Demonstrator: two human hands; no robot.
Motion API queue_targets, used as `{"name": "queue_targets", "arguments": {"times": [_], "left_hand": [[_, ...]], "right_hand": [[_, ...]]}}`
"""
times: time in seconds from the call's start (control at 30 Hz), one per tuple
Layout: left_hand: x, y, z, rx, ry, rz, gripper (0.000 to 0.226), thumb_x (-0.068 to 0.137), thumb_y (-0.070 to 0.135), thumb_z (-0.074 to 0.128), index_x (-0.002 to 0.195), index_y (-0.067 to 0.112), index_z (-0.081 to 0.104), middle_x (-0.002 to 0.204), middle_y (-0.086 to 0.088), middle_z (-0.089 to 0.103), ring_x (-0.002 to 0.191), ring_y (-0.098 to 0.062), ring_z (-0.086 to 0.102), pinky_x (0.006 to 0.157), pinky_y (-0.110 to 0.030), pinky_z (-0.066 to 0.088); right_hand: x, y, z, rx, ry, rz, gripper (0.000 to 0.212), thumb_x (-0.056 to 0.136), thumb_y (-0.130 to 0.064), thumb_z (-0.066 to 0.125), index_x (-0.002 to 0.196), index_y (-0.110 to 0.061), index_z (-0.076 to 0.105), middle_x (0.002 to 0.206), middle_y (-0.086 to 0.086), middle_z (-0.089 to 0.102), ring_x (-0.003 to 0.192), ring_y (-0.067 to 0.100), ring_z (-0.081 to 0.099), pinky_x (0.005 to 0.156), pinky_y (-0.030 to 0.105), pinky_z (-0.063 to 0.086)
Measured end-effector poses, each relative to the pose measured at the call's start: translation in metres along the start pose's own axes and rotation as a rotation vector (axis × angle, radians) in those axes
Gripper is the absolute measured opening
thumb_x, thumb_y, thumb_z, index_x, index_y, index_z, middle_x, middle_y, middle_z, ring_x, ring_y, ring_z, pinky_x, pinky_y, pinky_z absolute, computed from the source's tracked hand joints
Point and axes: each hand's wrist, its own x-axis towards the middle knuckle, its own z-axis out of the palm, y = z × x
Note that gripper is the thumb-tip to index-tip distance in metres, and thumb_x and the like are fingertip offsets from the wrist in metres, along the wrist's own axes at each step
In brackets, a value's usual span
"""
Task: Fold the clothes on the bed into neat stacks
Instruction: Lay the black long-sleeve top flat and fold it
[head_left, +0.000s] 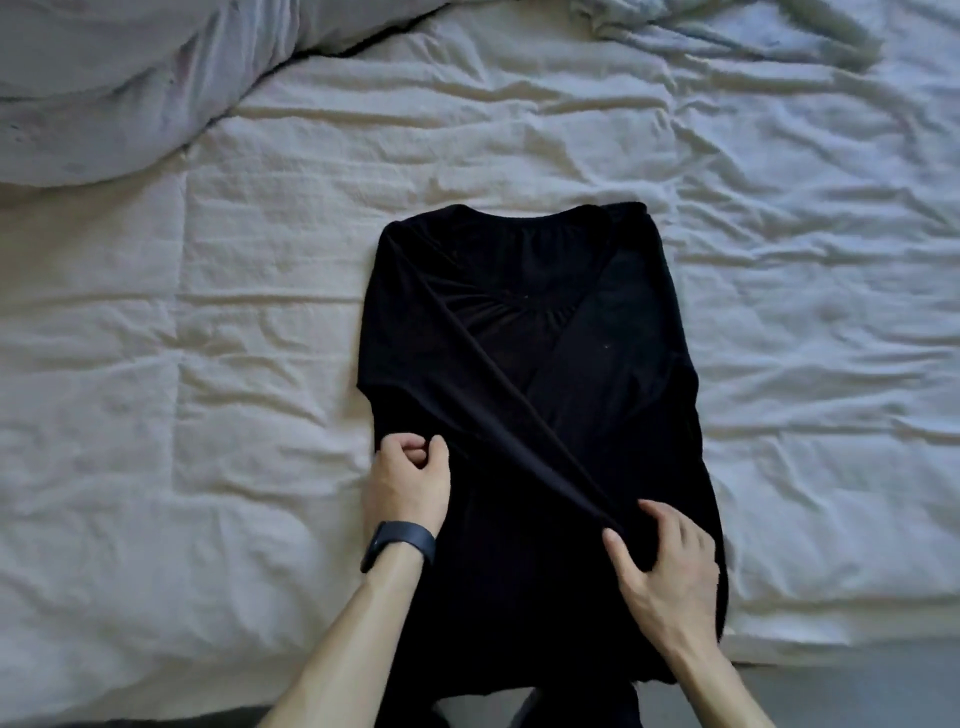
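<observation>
Pinching the end of one sleeve, the right hand rests on the single black shirt; the left hand, wearing one wristband, grips the shirt's left edge. That shirt lies flat on the white bed, both sleeves crossed over it.

— Where's the shirt?
— Flat on the bed, mid-frame, collar toward the top, one sleeve crossing its front diagonally.
— The hands?
— Left hand holds the shirt's left edge; right hand pinches the sleeve's end, lower right.
— Beyond?
— Pillow upper left, rumpled cloth upper right.
</observation>
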Motion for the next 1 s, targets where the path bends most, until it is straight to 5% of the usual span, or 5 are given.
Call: {"name": "queue_targets", "arguments": {"times": [0.3, 0.43, 0.67, 0.87, 1.0], "left_hand": [[-0.003, 0.013, 0.025, -0.112, -0.056, -0.138, 0.017, 0.089, 0.043, 0.070, 0.090, 0.030, 0.060, 0.087, 0.010, 0.066, 0.083, -0.014, 0.065, 0.080, -0.033, 0.052], [0.000, 0.015, 0.023, -0.309, -0.072, -0.194, 0.014, 0.094, 0.029, 0.069, 0.090, 0.029, 0.056, 0.092, 0.007, 0.066, 0.074, -0.010, 0.069, 0.058, -0.026, 0.049], [-0.063, 0.005, 0.034, 0.009, 0.127, -0.168, 0.021, 0.091, 0.045, 0.061, 0.088, 0.029, 0.047, 0.082, 0.002, 0.068, 0.071, -0.016, 0.067, 0.056, -0.026, 0.040], [-0.171, -0.023, 0.122, 0.275, -0.337, -0.084, 0.033, 0.082, 0.063, 0.062, 0.085, 0.031, 0.058, 0.085, 0.013, 0.069, 0.086, -0.016, 0.064, 0.075, -0.030, 0.050], [-0.205, -0.036, 0.156, 0.233, -0.386, -0.181, 0.038, 0.082, 0.061, 0.065, 0.097, 0.029, 0.051, 0.096, 0.007, 0.067, 0.090, -0.021, 0.065, 0.078, -0.034, 0.053]], "right_hand": [[0.024, 0.029, -0.011, 0.023, -0.149, -0.109, 0.040, 0.090, -0.061, 0.061, 0.109, -0.027, 0.068, 0.107, -0.007, 0.062, 0.105, 0.024, 0.055, 0.091, 0.044, 0.045], [0.036, 0.033, -0.009, 0.085, -0.265, -0.195, 0.015, 0.097, -0.044, 0.059, 0.092, -0.029, 0.063, 0.084, -0.015, 0.055, 0.089, 0.021, 0.055, 0.080, 0.040, 0.045], [0.030, 0.062, -0.023, 0.259, -0.285, -0.146, 0.003, 0.093, -0.037, 0.061, 0.092, -0.038, 0.060, 0.085, -0.018, 0.061, 0.080, -0.002, 0.057, 0.068, 0.021, 0.041], [0.019, 0.106, -0.036, 0.263, -0.365, -0.105, 0.032, 0.087, -0.010, 0.057, 0.111, -0.028, 0.070, 0.102, -0.017, 0.068, 0.091, -0.004, 0.059, 0.079, 0.016, 0.043], [0.011, 0.131, -0.041, 0.244, -0.432, -0.125, 0.044, 0.079, -0.006, 0.063, 0.114, -0.031, 0.070, 0.104, -0.018, 0.069, 0.093, -0.003, 0.061, 0.086, 0.022, 0.049]]}}
